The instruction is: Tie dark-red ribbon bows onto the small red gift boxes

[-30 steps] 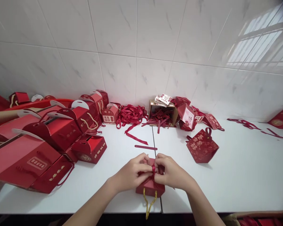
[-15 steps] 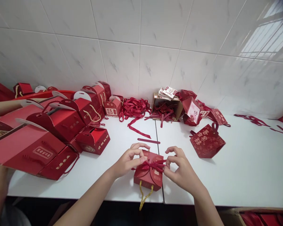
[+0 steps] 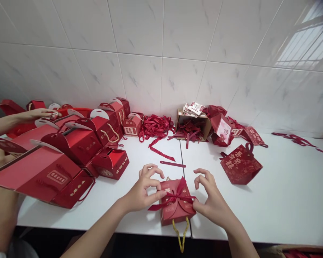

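A small red gift box [image 3: 174, 215] with gold lettering stands at the table's front edge, a yellow cord handle [image 3: 181, 239] hanging from its near side. Tied across its top is a dark red ribbon [image 3: 177, 196] in a bow, one tail sticking up and another trailing left. My left hand [image 3: 143, 190] pinches the bow's left side between thumb and index finger, its other fingers curled above. At the right end of the bow, my right hand [image 3: 210, 199] has its thumb and a bent finger on the ribbon; the exact contact is partly hidden.
Several red boxes [image 3: 72, 143] crowd the left. Another person's hand [image 3: 40, 114] is over a red tray there. Behind lie a ribbon heap [image 3: 157, 124], a cardboard box [image 3: 207, 125] of red straps and a loose strap [image 3: 172, 164]. A red bag-shaped box [image 3: 240, 165] stands right.
The gift box has turned slightly, and the bow has spread, with one tail now upright and one trailing left. The other person's hand has come into view over the red tray.
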Demonstrator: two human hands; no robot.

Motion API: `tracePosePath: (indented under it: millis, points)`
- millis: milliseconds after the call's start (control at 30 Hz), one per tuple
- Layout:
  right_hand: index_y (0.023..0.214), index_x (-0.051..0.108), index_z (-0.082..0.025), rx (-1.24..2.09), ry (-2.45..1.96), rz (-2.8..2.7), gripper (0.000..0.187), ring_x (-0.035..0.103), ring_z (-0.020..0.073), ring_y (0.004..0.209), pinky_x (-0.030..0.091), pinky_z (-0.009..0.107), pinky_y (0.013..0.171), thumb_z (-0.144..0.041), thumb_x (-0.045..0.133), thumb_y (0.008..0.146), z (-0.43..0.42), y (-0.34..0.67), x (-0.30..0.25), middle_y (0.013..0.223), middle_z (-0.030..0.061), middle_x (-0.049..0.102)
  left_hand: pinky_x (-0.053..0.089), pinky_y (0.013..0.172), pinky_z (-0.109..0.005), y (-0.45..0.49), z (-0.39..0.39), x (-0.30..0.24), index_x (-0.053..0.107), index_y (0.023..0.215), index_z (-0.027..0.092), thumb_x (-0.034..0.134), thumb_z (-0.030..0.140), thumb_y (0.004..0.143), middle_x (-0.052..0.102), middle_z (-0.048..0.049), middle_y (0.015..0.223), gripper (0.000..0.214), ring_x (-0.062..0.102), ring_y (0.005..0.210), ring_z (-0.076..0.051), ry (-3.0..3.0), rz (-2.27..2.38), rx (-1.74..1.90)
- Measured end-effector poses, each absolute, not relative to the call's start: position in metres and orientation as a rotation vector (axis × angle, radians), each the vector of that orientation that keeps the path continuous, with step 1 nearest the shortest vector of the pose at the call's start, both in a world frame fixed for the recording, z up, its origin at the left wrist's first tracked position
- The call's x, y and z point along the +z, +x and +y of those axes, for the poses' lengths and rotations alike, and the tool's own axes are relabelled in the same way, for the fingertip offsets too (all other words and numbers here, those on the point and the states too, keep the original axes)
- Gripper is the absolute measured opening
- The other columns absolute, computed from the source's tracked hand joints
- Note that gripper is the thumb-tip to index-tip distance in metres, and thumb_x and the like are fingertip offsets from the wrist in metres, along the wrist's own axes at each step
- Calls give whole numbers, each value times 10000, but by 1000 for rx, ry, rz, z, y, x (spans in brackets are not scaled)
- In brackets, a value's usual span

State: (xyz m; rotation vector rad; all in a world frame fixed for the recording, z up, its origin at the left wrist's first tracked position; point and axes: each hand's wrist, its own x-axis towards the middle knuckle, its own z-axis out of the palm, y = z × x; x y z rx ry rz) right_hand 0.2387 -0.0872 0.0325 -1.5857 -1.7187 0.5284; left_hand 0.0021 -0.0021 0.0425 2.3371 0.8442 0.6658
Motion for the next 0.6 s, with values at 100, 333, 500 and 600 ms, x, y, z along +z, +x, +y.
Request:
tracePosePath:
  millis: [100,333,500,600]
  points:
    - [830,423,-245,562,-1549,-1698,290,363,284,1283,386,464,985,-71,536,627,-92,241,33,1358,77,374,321,1010,-513,-4,-1,39,605,580,197,608,265,804,582,-61,1083,235,327,1252,-308,2455,915,643]
    - [1304,402,-278,929,-1277,-1672,823,361,289,1333,383,418,1041,-282,816,592,-94,246,5,1461,122,335,476,882,-318,-5,-3,15,509,683,179,445,254,902,580,-89,1104,239,577,1010,-186,2145,832,743]
    - [1416,311,-281,999,-1232,-1631,1001,409,276,1305,349,417,1080,-296,841,567,-100,242,-8,1407,108,415,454,973,-384,19,-18,6,526,845,208,489,266,894,529,-103,1220,85,531,1156,-224,1966,758,853]
    - [1383,369,-254,901,-1380,-1469,967,462,302,1257,386,444,1049,-323,841,542,-106,266,-22,1370,121,453,463,990,-448,24,-27,1,343,1291,316,514,318,880,330,-116,1445,446,413,1303,-271,1772,760,1105]
